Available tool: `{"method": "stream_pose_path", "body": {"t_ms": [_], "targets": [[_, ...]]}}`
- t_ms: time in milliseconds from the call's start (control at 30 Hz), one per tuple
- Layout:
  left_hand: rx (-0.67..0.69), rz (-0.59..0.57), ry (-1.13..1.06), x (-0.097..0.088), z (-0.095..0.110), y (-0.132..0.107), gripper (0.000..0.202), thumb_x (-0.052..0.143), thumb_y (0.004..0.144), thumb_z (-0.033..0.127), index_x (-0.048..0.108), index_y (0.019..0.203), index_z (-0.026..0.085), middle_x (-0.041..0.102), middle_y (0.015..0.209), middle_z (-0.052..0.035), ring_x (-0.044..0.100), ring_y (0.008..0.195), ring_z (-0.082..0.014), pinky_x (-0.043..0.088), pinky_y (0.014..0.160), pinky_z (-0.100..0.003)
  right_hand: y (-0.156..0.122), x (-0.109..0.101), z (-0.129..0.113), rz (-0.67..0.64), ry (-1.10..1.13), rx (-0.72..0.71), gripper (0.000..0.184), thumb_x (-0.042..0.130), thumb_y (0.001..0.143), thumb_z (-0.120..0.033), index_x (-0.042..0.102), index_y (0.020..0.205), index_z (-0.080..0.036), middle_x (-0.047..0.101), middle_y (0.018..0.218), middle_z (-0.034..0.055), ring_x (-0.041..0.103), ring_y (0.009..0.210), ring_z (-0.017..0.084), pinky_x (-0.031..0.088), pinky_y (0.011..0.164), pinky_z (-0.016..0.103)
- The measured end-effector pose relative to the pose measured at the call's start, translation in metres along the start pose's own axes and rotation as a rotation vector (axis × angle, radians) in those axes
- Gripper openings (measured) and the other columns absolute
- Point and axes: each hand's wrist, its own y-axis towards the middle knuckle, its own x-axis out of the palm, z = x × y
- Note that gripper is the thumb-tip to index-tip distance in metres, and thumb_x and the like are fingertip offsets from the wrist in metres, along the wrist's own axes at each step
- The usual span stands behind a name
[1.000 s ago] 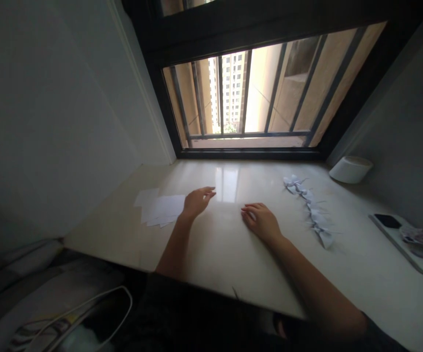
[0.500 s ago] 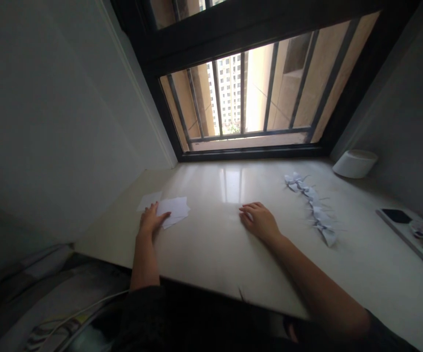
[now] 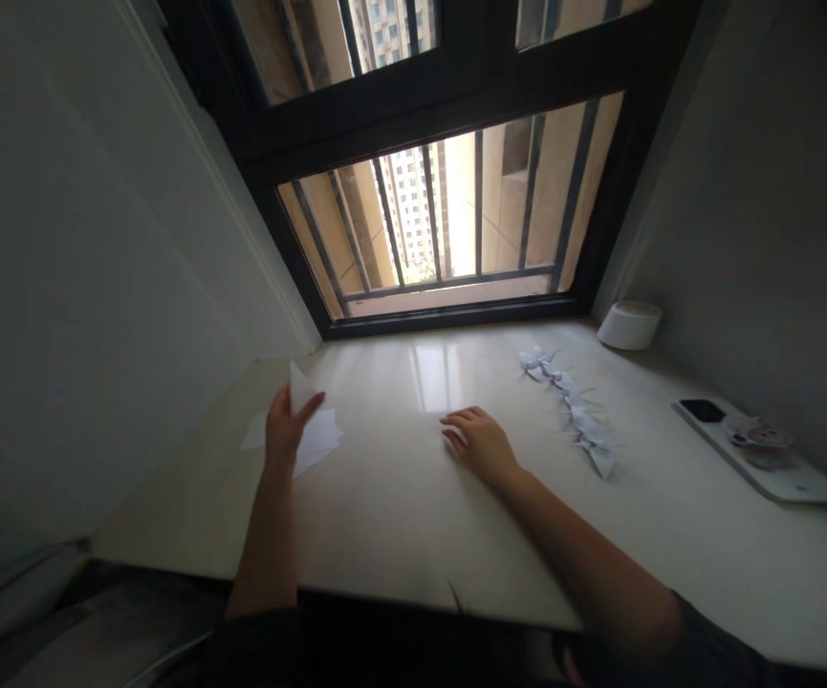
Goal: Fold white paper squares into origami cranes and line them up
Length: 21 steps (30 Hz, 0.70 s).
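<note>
My left hand point(image 3: 285, 427) pinches one white paper sheet point(image 3: 299, 386) and holds it lifted above a small stack of white sheets point(image 3: 318, 438) lying at the left of the pale stone sill point(image 3: 399, 497). My right hand point(image 3: 481, 442) rests flat on the sill near the middle, fingers stretched out and pointing left, with nothing in it. A row of several folded white paper figures point(image 3: 569, 409) lies to the right of that hand, running from the window toward me.
A barred window point(image 3: 448, 234) closes the far side. A white round container point(image 3: 629, 325) stands at the far right corner. A white tray point(image 3: 768, 454) with a dark phone point(image 3: 702, 410) and small items lies at the right. Walls stand on both sides.
My left hand swept from the middle of the sill to the paper stack, then lifted one sheet off it. The right hand stayed put. The view shifted, showing more of the window.
</note>
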Motion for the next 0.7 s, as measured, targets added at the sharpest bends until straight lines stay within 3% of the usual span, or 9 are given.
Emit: {"method": "stream_pose_path", "body": {"t_ms": [67,133,233,333,433,533,633,700], "targets": [[-0.068,-0.133,-0.352,0.035,0.020,-0.005,0.068,0.068,0.063,0.050,0.053,0.117,0.012,0.064,0.107,-0.0117,0.060,0.096,-0.0239,0.048,0.082,-0.034,0.001,-0.002,-0.003,0.037,0.061,0.021,0.022,0.051,0.084,-0.030,0.065,0.102,-0.028,0.068,0.099,0.0042,0.057,0.097,0.023,0.046,0.085,0.039],[-0.137,-0.261,-0.601,0.073,0.034,-0.014,0.067,0.073,0.061,0.041,0.052,0.118,0.014,0.062,0.111,-0.0107,0.060,0.097,-0.0206,0.048,0.084,-0.031,0.001,-0.004,-0.006,0.083,0.148,0.052,0.023,0.052,0.084,-0.035,0.064,0.103,-0.028,0.068,0.098,0.0047,0.057,0.096,0.023,0.046,0.085,0.039],[-0.276,-0.368,-0.788,0.125,0.045,-0.035,0.061,0.073,0.062,0.031,0.051,0.118,0.017,0.060,0.115,-0.0105,0.060,0.098,-0.0184,0.048,0.083,-0.029,0.003,-0.007,-0.010,0.152,0.326,0.134,0.028,0.054,0.082,-0.043,0.062,0.102,-0.026,0.066,0.097,0.0058,0.059,0.090,0.022,0.047,0.081,0.038],[-0.391,-0.417,-0.909,0.159,0.044,-0.056,0.056,0.073,0.064,0.029,0.051,0.115,0.018,0.061,0.113,-0.0094,0.061,0.096,-0.0175,0.050,0.080,-0.029,0.006,-0.007,-0.010,0.195,0.494,0.226,0.031,0.059,0.076,-0.048,0.061,0.096,-0.024,0.065,0.100,0.0059,0.060,0.087,0.021,0.049,0.074,0.036],[-0.368,-0.391,-0.941,0.174,0.037,-0.069,0.051,0.073,0.065,0.031,0.052,0.110,0.017,0.062,0.106,-0.0084,0.062,0.093,-0.0176,0.050,0.079,-0.029,0.008,-0.002,-0.008,0.187,0.589,0.278,0.032,0.065,0.070,-0.050,0.063,0.089,-0.024,0.065,0.104,0.0054,0.060,0.091,0.021,0.050,0.074,0.036],[-0.348,-0.358,-0.902,0.178,0.032,-0.077,0.048,0.072,0.066,0.031,0.052,0.107,0.017,0.063,0.102,-0.0068,0.063,0.090,-0.0168,0.051,0.079,-0.029,0.008,0.006,-0.005,0.181,0.653,0.319,0.030,0.067,0.067,-0.049,0.067,0.081,-0.022,0.066,0.102,0.0060,0.060,0.093,0.022,0.049,0.074,0.035],[-0.380,-0.397,-0.957,0.177,0.031,-0.080,0.042,0.072,0.067,0.030,0.053,0.102,0.018,0.063,0.098,-0.0047,0.062,0.090,-0.0158,0.050,0.082,-0.029,0.009,0.010,-0.002,0.191,0.722,0.387,0.031,0.066,0.068,-0.049,0.068,0.076,-0.019,0.069,0.089,0.0063,0.063,0.082,0.021,0.049,0.071,0.033],[-0.421,-0.369,-0.993,0.176,0.032,-0.081,0.048,0.074,0.065,0.027,0.051,0.106,0.018,0.063,0.098,-0.0044,0.062,0.092,-0.0157,0.048,0.085,-0.030,0.009,0.009,0.000,0.181,0.771,0.437,0.032,0.064,0.069,-0.050,0.068,0.076,-0.018,0.069,0.080,0.0055,0.063,0.072,0.019,0.049,0.068,0.032]]}}
